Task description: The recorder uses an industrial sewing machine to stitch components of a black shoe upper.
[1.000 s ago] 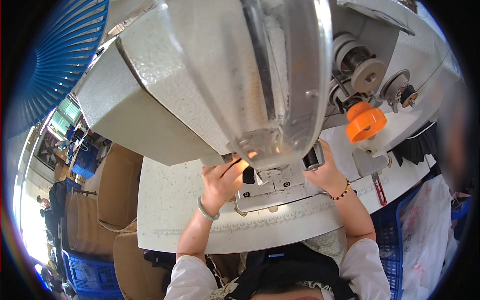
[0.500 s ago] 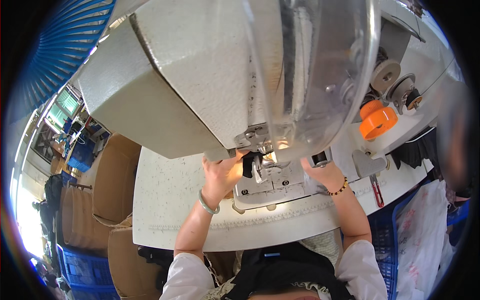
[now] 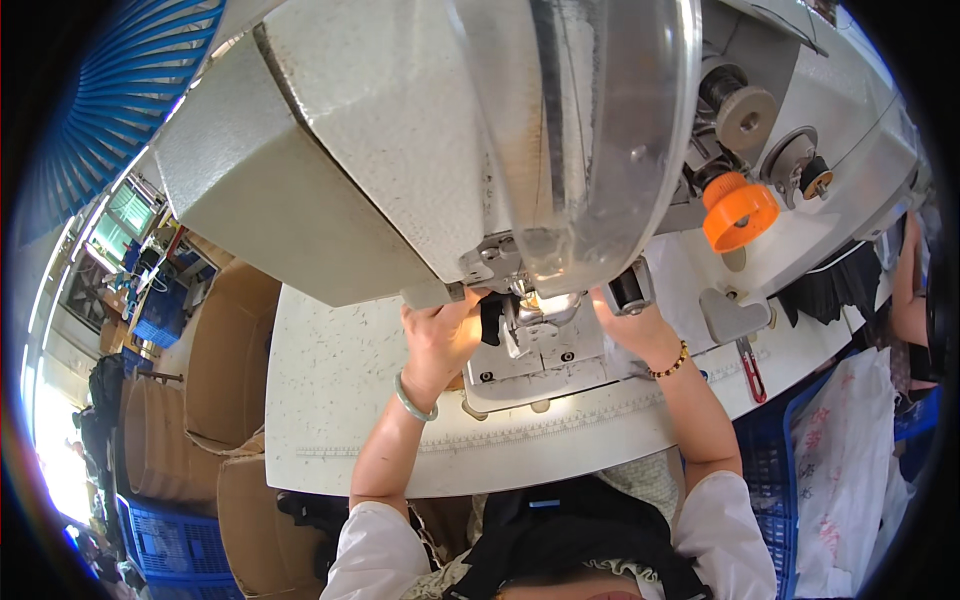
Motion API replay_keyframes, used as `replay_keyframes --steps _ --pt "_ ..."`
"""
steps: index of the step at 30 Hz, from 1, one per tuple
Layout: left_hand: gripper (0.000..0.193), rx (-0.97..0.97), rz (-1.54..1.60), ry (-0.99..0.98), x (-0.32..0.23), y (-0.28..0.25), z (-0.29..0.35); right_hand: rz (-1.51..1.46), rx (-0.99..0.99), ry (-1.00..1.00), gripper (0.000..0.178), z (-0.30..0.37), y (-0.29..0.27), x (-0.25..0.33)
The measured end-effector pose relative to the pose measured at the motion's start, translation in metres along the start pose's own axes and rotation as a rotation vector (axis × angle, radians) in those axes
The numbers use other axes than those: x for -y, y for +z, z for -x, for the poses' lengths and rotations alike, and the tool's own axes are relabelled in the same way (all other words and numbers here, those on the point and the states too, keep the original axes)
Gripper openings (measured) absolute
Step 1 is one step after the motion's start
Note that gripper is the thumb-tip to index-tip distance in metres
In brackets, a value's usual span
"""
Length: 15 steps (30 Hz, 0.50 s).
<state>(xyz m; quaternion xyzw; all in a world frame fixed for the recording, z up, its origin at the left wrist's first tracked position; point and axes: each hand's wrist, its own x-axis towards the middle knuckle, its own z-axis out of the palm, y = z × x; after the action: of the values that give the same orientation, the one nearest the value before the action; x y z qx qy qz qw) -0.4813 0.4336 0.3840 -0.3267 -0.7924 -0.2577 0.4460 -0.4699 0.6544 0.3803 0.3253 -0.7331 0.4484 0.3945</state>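
A large light-grey sewing machine head (image 3: 380, 150) fills the upper middle. My left hand (image 3: 440, 345), with a pale bangle on its wrist, is at the needle area. Its fingers are closed on a small black piece of fabric (image 3: 491, 318) beside the presser foot (image 3: 520, 325). My right hand (image 3: 640, 335), wearing a beaded bracelet, reaches in on the other side of the foot, by a dark cylinder (image 3: 628, 290) on the machine. The machine's parts and the clear shield (image 3: 610, 180) hide its fingertips.
An orange knob (image 3: 740, 212) sticks out at the right. Red-handled snips (image 3: 751, 370) lie on the white table (image 3: 340, 400), which has a printed ruler. Cardboard boxes (image 3: 230, 360) stand left, blue crates (image 3: 180, 540) below. Another person's arm (image 3: 908, 290) shows far right.
The machine's shield and orange knob have shifted left in view. My right hand sits slightly further left and higher; my left hand stays by the black fabric. Another person's arm shows more clearly at right.
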Motion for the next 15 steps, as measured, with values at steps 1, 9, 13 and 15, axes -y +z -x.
replay_keyframes --steps 1,9,13,15 --pt "0.022 0.006 -0.001 0.004 0.0004 -0.0003 0.0006 -0.002 -0.001 0.009 0.017 -0.0004 0.0006 -0.0004" --pt "0.022 -0.032 0.069 0.066 0.0097 0.0035 0.0022 0.011 -0.042 -0.113 0.018 -0.0025 0.0020 -0.0023" --pt "0.020 -0.033 0.081 0.067 0.0072 0.0038 0.0021 0.084 -0.058 -0.211 0.017 -0.0016 0.0011 -0.0015" --pt "0.017 -0.016 0.053 -0.002 0.0025 0.0047 0.0012 0.080 -0.032 -0.174 0.017 -0.0011 0.0002 -0.0013"
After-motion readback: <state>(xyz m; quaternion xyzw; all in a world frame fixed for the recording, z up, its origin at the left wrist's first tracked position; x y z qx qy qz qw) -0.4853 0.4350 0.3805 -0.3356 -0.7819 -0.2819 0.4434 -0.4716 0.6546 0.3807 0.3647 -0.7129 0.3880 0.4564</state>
